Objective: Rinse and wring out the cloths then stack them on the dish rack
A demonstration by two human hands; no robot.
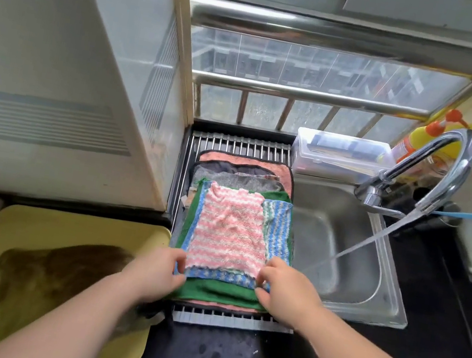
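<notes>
No words, numbers or brand names can be read. The yellow bottle (422, 141) at the worktop's far right corner carries an orange label (403, 150), but its print is too blurred to make out. The clear plastic box (341, 156) at the far edge shows dark contents with no legible lettering.

Under the fingers (180, 260) of the left hand (154, 274) and right hand (287, 293), the pink cloth (228, 234) is covering most of the striped cloth (278, 226), the green cloth (219, 291) and the rack (240, 145), so the number of cloths in the pile cannot be told. Both forearms are running off the bottom edge. Left of the fingers, one forearm is hiding part of the yellow tray (64, 225). Beyond them on the right, the tap (460, 172) is covering part of a bottle (419, 137) whose label is blurring.
</notes>
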